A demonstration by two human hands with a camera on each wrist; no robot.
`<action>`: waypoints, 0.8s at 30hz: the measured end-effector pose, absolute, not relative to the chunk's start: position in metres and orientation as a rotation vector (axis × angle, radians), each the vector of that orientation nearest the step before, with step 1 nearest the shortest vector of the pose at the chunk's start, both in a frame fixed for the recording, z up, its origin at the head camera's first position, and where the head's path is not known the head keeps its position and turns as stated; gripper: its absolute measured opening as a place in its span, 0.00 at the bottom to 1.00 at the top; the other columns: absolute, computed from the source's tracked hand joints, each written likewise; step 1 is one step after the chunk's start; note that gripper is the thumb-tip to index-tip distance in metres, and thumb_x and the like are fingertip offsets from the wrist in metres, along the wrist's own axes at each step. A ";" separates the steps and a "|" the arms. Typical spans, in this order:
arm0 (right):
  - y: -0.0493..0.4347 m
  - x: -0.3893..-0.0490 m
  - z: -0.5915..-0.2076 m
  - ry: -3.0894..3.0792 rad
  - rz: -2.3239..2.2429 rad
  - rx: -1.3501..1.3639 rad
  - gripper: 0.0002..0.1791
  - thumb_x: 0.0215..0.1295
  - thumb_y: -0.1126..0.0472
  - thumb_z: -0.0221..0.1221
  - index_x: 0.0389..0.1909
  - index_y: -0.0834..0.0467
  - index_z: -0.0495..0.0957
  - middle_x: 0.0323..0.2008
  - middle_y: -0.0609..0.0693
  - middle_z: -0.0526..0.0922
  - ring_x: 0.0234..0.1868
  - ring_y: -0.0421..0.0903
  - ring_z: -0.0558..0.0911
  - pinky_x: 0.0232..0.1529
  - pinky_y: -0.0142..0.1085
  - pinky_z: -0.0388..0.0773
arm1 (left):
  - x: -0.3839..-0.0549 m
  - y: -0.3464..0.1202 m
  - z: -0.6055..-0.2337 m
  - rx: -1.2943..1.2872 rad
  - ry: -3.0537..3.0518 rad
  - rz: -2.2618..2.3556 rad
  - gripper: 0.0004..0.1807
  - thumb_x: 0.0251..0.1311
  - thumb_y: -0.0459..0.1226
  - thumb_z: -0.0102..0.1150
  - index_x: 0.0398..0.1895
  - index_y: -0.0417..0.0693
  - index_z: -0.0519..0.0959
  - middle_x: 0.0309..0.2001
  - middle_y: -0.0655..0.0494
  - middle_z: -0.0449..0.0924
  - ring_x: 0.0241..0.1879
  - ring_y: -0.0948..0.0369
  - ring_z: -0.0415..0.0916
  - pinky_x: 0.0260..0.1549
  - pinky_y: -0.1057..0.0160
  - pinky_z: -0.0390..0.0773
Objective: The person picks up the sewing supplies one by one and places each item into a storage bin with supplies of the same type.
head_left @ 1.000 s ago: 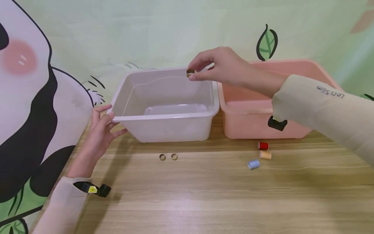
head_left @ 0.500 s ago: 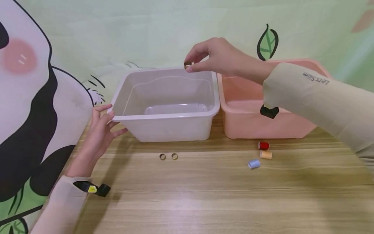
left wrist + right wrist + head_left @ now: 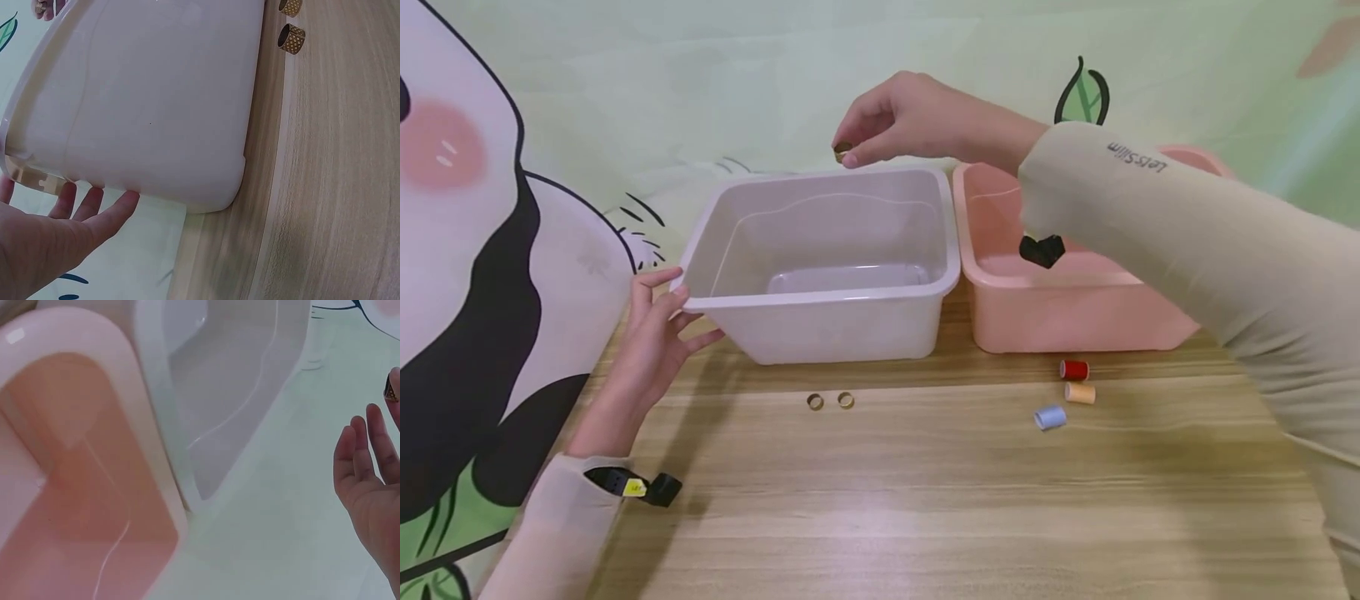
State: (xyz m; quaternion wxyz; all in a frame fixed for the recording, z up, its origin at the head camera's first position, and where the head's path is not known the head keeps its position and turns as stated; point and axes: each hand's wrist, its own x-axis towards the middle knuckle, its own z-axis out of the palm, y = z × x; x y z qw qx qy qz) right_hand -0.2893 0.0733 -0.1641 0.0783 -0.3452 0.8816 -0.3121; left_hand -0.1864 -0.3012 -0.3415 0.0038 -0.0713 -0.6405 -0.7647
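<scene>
Between thumb and fingertips my right hand [image 3: 913, 121] pinches a small brass-coloured ring [image 3: 842, 152], above the back rim of a light grey plastic basin [image 3: 827, 329]. The ring [image 3: 390, 390] shows dark with gold dots at the edge of the right wrist view. My left hand [image 3: 651, 354] holds the basin's left corner, thumb at the rim, other fingers under it against the outer wall. On the table before the basin stand two more rings, a left ring [image 3: 815, 402] and a right ring [image 3: 846, 401], with dotted outsides in the left wrist view.
A pink plastic basin [image 3: 1082, 321] stands right beside the grey one, partly covered by my right sleeve. In front of it lie a red thread spool [image 3: 1074, 370], an orange spool [image 3: 1080, 393] and a light blue spool [image 3: 1050, 417]. A printed backdrop [image 3: 737, 75] hangs behind.
My right hand has moved left and up with the ring, from the grey basin's right side to above its back rim. The left hand keeps its place on the corner.
</scene>
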 end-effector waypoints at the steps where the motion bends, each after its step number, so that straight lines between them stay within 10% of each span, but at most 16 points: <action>1: 0.071 -0.290 -0.164 2.630 -0.942 -1.031 0.19 0.67 0.48 0.67 0.55 0.50 0.83 0.51 0.42 0.85 0.53 0.38 0.81 0.60 0.36 0.76 | -0.186 -0.302 -0.342 -0.224 -2.004 -2.401 0.17 0.78 0.39 0.48 0.62 0.59 0.57 0.68 0.54 0.64 0.57 0.56 0.76 0.46 0.51 0.85; 24: 0.048 -0.305 -0.191 2.500 -1.030 -1.057 0.15 0.67 0.53 0.68 0.52 0.53 0.84 0.46 0.46 0.87 0.49 0.40 0.83 0.55 0.35 0.78 | -0.183 -0.303 -0.345 -0.253 -1.996 -2.394 0.16 0.78 0.38 0.47 0.62 0.59 0.58 0.69 0.53 0.63 0.56 0.58 0.77 0.46 0.51 0.85</action>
